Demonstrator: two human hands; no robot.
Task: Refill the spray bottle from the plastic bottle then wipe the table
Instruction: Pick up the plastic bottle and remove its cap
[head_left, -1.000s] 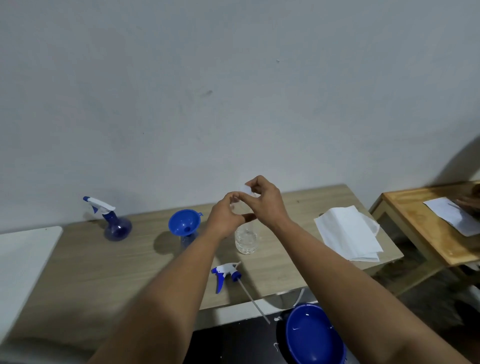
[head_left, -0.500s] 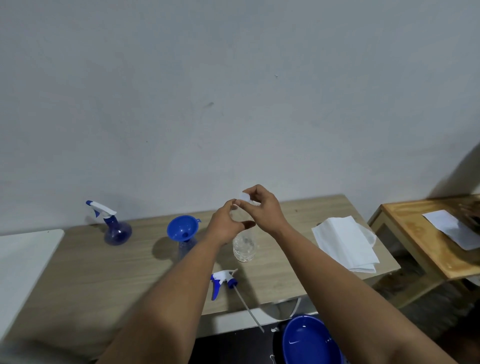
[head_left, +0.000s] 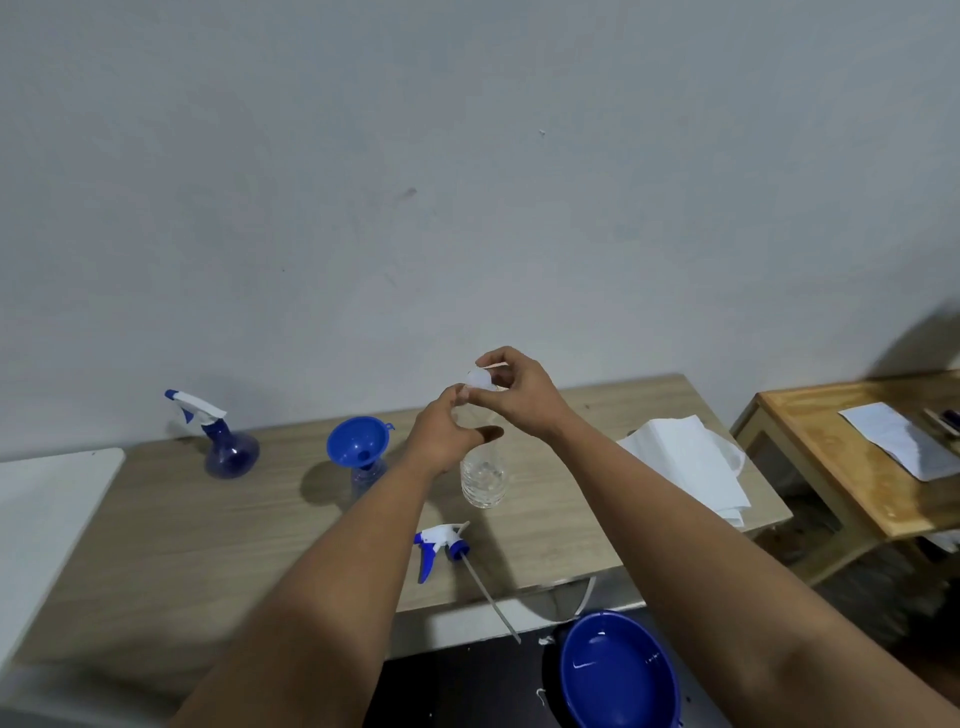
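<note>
clear ribbed plastic bottle (head_left: 484, 480) upright, white cap (head_left: 479, 378) pinched.

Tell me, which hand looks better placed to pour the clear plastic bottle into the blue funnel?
Probably the left hand: it grips the clear plastic bottle beside the blue funnel, while the right hand pinches the white cap.

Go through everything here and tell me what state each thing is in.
Plastic bottle: upright, held by left hand.
Cap: pinched by right hand.
Funnel: sitting in the open spray bottle.
Spray head: off, lying on the table.
Second sprayer: assembled, upright.
Cloth: folded.
</note>
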